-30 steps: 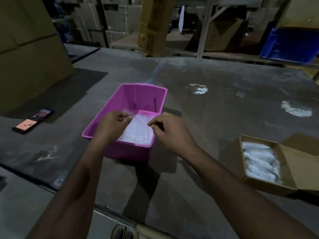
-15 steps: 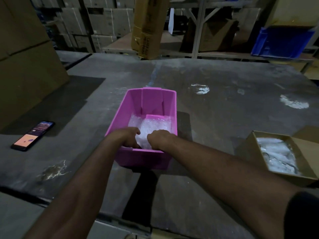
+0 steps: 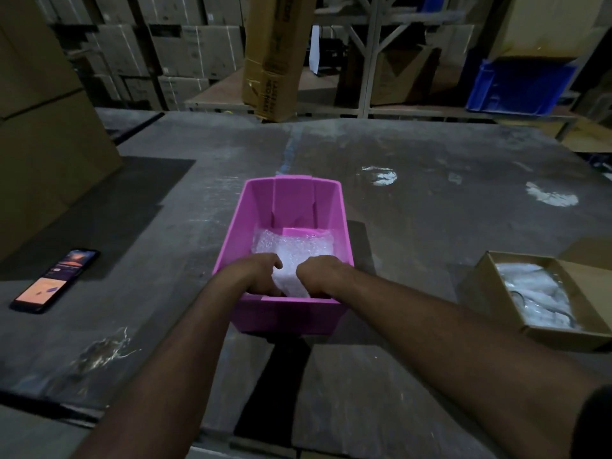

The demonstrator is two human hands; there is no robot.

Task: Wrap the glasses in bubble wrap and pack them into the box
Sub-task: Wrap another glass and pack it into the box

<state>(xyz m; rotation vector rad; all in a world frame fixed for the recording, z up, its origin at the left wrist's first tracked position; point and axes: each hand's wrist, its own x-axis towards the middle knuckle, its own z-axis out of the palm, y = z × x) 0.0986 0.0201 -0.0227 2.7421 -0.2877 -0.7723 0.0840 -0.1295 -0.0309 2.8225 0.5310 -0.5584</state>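
pink bin point(image 3: 291, 200) holds bubble wrap point(image 3: 291, 250); left hand point(image 3: 261, 276) and right hand point(image 3: 319, 274) reach down inside, fingers curled gripping it.

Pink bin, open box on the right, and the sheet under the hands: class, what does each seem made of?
Pink bin: likely moulded plastic, smooth and evenly coloured.
Box: brown cardboard, matte, with folded flaps.
Sheet: bubble wrap, translucent with a bubbled, glinting surface.
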